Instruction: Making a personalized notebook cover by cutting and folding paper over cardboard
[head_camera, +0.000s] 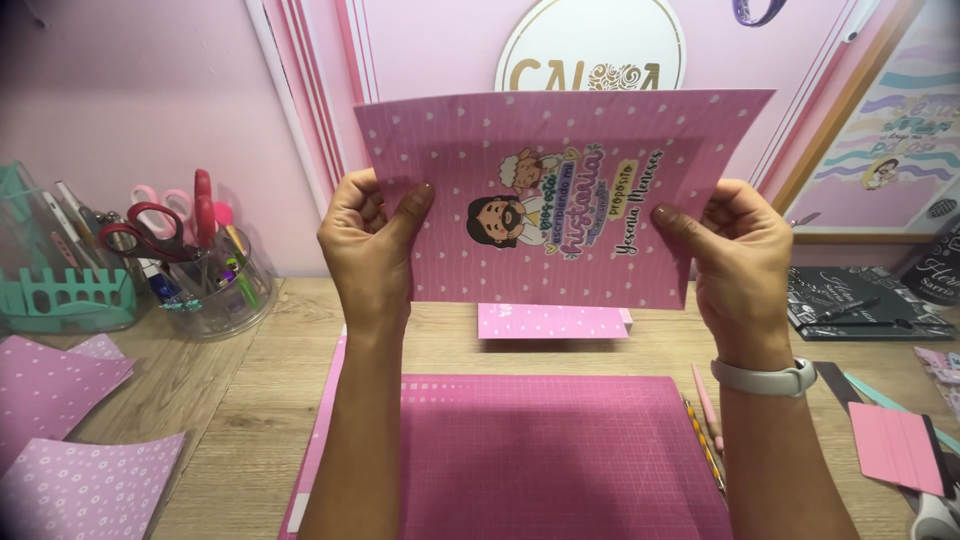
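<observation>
Both hands hold a pink dotted printed sheet upright above the bench.

The left hand (372, 232) pinches the sheet's (560, 200) left edge, thumb on the front and fingers curled behind; the right hand (733, 250), with a pale wristband (765, 378) at the wrist, grips the right edge the same way. The sheet carries a cartoon figure and coloured lettering, turned sideways. Below it a pink cutting mat (560, 450) lies on the wooden bench (240, 400), with a small pink dotted piece (550, 321) just beyond the mat's far edge. To the left stand a clear cup of scissors and pens (200, 270) and loose dotted papers (70, 440); pencils (705, 430) lie just right of the mat.
</observation>
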